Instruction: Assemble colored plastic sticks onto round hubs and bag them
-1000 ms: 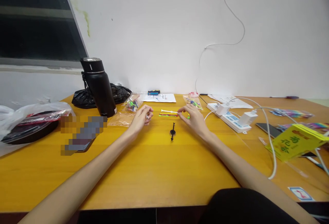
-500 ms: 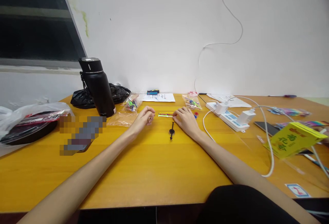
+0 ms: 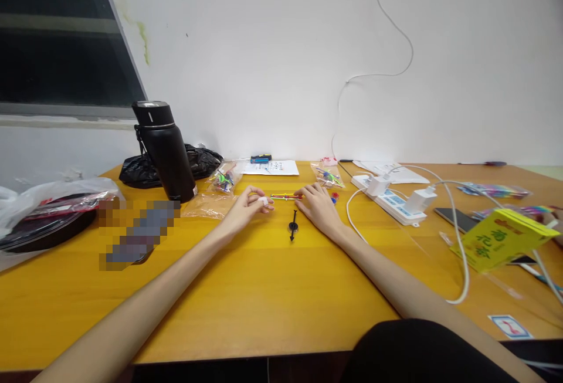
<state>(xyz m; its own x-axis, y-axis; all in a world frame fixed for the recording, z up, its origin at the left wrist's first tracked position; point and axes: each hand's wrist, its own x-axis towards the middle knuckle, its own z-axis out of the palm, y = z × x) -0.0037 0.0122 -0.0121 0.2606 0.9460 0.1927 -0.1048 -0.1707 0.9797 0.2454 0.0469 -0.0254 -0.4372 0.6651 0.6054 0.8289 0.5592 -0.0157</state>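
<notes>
Between the thumb and fingers of my left hand (image 3: 247,210) is a small white round piece (image 3: 263,201), too small to name more exactly. My right hand (image 3: 319,207) rests palm down on the table, fingers loosely spread, the thumb side by the right end of several thin coloured strips (image 3: 284,197). Whether it touches them I cannot tell. Below the strips, between my hands, lies a black pointer (image 3: 293,227) with an arrow tip and a round hub. Small red and blue pieces (image 3: 335,197) sit just beyond my right hand, partly hidden by it.
Left stand a black bottle (image 3: 169,154), a clear plastic wrapper (image 3: 206,206) and a blurred-out phone (image 3: 143,233). Bags of coloured parts (image 3: 223,179) and a screwdriver on paper (image 3: 284,167) lie behind. A power strip (image 3: 396,201), cables and a yellow box (image 3: 501,239) occupy the right.
My left hand has turned and shifted slightly right, and the white piece now shows in its fingers. My right hand stays nearly where it was. The camera view has shifted slightly.
</notes>
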